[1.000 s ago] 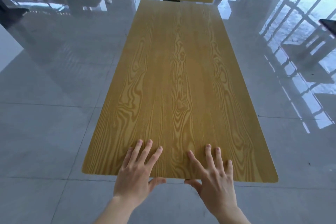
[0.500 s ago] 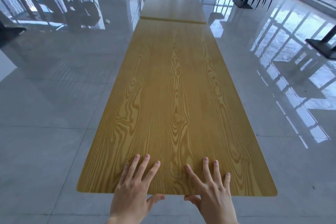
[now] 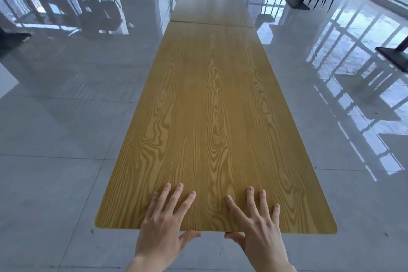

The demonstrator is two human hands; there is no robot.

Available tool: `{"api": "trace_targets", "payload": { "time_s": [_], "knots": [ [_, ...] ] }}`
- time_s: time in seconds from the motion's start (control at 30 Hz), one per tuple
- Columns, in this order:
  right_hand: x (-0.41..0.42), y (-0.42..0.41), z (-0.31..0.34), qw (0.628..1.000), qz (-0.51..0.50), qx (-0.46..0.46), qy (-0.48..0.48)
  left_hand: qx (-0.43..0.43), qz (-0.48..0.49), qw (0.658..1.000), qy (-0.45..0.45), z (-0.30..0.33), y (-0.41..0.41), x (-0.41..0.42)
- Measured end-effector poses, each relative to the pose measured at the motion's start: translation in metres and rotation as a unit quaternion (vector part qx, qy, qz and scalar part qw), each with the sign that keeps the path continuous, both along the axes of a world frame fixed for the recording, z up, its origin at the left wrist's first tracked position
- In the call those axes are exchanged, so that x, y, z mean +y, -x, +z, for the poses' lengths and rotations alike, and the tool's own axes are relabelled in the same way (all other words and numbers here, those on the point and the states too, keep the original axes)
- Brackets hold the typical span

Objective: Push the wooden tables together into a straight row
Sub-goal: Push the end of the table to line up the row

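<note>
The near wooden table (image 3: 212, 128) is sitting end to end against the next table (image 3: 209, 4), and at its near edge the left hand (image 3: 163, 229) and right hand (image 3: 258, 234) are lying flat with fingers spread, thumbs hanging off the edge, grabbing nothing.

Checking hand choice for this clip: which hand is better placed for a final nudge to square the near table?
Neither clearly. Left hand and right hand both lie flat on the near table, thumbs under its edge, either side of centre. It already seems to meet the next table.
</note>
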State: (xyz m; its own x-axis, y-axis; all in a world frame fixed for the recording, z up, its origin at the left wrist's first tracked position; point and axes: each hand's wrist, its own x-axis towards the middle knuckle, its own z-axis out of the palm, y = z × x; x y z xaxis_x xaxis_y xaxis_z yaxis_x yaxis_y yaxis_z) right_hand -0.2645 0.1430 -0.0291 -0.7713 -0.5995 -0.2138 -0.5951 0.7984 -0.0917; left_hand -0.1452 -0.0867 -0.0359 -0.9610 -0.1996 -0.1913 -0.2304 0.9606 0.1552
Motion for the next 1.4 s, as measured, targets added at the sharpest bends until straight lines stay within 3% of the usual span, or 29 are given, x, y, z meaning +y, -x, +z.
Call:
{"api": "trace_targets", "payload": {
  "time_s": [0.63, 0.73, 0.87, 1.07, 1.4],
  "knots": [
    [-0.003, -0.005, 0.005, 1.000, -0.029, 0.004, -0.010, 0.015, 0.011, 1.000, 0.003, 0.001, 0.001, 0.003],
    [-0.014, -0.010, 0.023, 0.996, -0.059, -0.062, -0.019, 0.006, 0.016, 1.000, -0.017, 0.012, 0.006, 0.004],
    [-0.046, -0.039, 0.052, 0.987, -0.107, -0.110, 0.040, -0.057, 0.004, 0.997, -0.053, 0.047, 0.015, -0.009],
    [-0.130, -0.055, 0.118, 0.985, -0.143, -0.095, 0.033, 0.030, 0.013, 0.997, -0.075, 0.124, -0.002, -0.110],
    [-0.328, -0.019, 0.228, 0.992, -0.115, -0.053, 0.025, 0.074, 0.029, 0.995, -0.055, 0.232, 0.011, -0.303]
  ]
}}
